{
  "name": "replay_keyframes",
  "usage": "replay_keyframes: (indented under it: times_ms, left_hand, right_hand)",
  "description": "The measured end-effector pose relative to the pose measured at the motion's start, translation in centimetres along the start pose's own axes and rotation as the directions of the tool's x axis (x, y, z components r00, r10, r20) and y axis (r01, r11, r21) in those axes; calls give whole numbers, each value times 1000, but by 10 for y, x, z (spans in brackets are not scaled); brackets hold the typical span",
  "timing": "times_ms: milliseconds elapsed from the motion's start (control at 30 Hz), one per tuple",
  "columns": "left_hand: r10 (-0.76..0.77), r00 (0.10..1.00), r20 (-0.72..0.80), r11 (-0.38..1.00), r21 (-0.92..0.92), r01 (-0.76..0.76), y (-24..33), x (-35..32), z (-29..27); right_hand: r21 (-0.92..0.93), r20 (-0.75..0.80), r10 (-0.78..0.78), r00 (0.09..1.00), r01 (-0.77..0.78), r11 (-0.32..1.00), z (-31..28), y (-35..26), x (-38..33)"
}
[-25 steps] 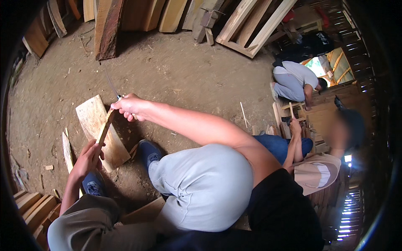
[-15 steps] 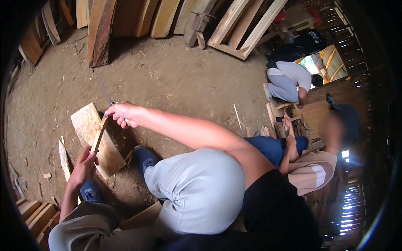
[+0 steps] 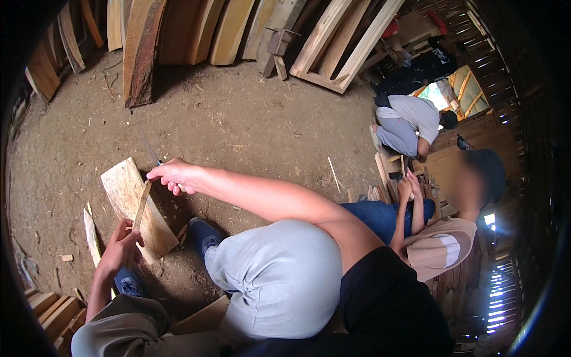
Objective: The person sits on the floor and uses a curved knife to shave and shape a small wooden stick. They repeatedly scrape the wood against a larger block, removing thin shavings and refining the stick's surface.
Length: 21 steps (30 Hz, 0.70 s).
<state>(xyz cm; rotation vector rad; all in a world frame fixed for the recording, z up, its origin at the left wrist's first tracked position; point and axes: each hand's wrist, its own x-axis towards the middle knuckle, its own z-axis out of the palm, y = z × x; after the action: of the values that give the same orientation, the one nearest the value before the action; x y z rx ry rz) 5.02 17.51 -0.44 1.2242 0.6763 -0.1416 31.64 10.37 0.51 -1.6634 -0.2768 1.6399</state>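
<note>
A slim strip of wood point(image 3: 141, 208) spans my two hands above a flat wooden board point(image 3: 134, 199) lying on the dirt floor. Its lower end is pinched in the fingers of my left hand point(image 3: 122, 244). My right hand point(image 3: 174, 176) is closed round the handle of a long, thin-bladed knife point(image 3: 146, 140). The blade points away to the upper left, and the handle's pale butt shows below my fingers. My right thumb and forefinger also meet the strip's top end; whether they grip it or only touch it is hard to see.
Thick planks point(image 3: 140, 59) and a wooden frame point(image 3: 321, 47) lean along the far side. A split slat point(image 3: 91, 235) lies left of the board. Stacked timber point(image 3: 56, 312) is at lower left. A seated person point(image 3: 443, 244) works close on my right, another crouching person point(image 3: 410, 122) farther back.
My left hand has shifted slightly on the strip, with its fingers looser. My right hand keeps its hold. The seated person's hands have come together around a stick.
</note>
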Motion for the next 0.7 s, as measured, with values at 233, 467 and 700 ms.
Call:
replay_keyframes:
  times_ms: [233,467,700]
  left_hand:
    - [-58,996,72,991,-113,66,6,-9,-4]
    - [-13,998,-58,996,-89,8,-12,0,-5]
    - [-9,999,-37,999,-51,7,-6,3,4]
  right_hand:
    - [-61,55,-42,998,45,997,14,-6,-14]
    - [48,187,-35,982,27,998,7,-7,-10]
    - [7,129,-55,990,54,999,3,-4,-13]
